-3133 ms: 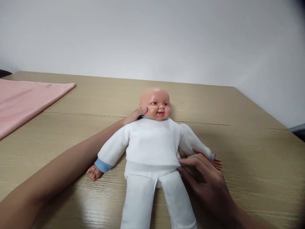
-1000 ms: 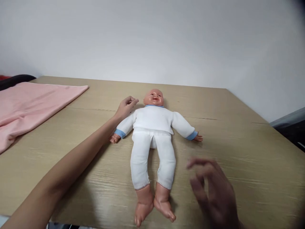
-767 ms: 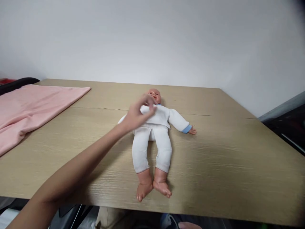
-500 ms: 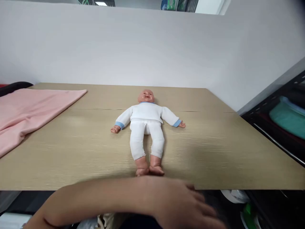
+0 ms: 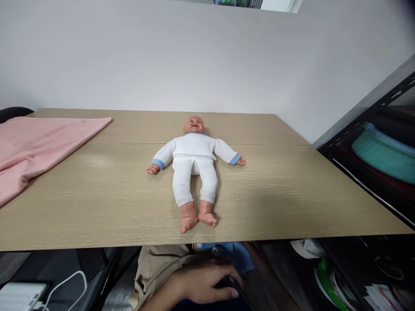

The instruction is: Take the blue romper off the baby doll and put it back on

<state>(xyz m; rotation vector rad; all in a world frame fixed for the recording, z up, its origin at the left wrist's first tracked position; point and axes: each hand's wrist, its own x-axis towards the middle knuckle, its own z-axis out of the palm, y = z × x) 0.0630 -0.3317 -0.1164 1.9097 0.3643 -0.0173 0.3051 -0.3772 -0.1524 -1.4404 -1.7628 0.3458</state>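
Observation:
A baby doll (image 5: 194,151) in a white suit with blue cuffs lies face up on the wooden table (image 5: 97,203), arms spread, bare feet near the front edge. Neither hand touches it. My left hand (image 5: 202,285) is below the table edge, in front of my lap, fingers curled over a dark thing I cannot make out. A blurred forearm, seemingly my right arm (image 5: 270,278), slants down to the right of it; its fingers do not show.
A pink cloth (image 5: 39,142) is spread over the table's left end. A dark shelf rack (image 5: 372,181) with a teal bundle (image 5: 382,151) stands on the right. Under the table are a white cable (image 5: 68,280), a blue cloth (image 5: 235,255) and clutter.
Both hands have left the doll and dropped below the table edge. The view has pulled back, so the whole doll and the table's front edge now show.

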